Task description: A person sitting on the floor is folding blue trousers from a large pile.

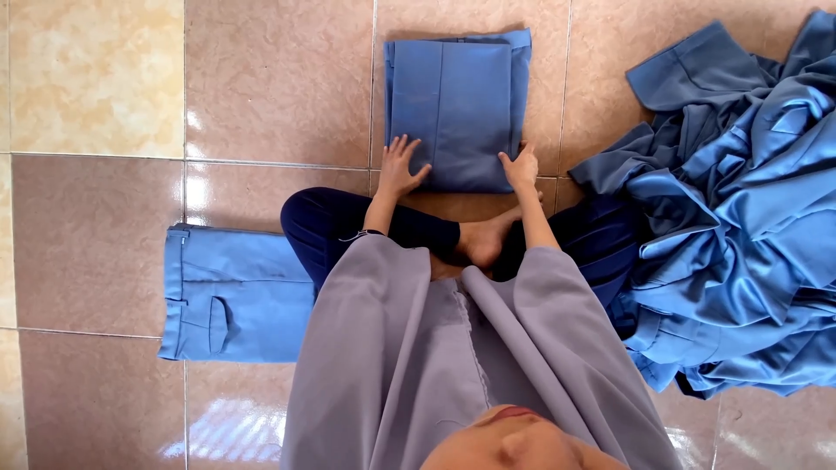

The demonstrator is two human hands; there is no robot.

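Bright, even daylight, sharp focus; white glare on the glossy floor tiles (235,431) near the bottom edge.

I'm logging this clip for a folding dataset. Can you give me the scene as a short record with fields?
Setting: person seated cross-legged on tiled floor
Left hand: flat, fingers spread, on near left corner of folded garment
Right hand: pressing near right corner of same garment
Garment state: blue, folded into a neat rectangle, in front of the knees
At person's left: folded blue trousers, lying flat
At person's right: heap of unfolded blue clothes
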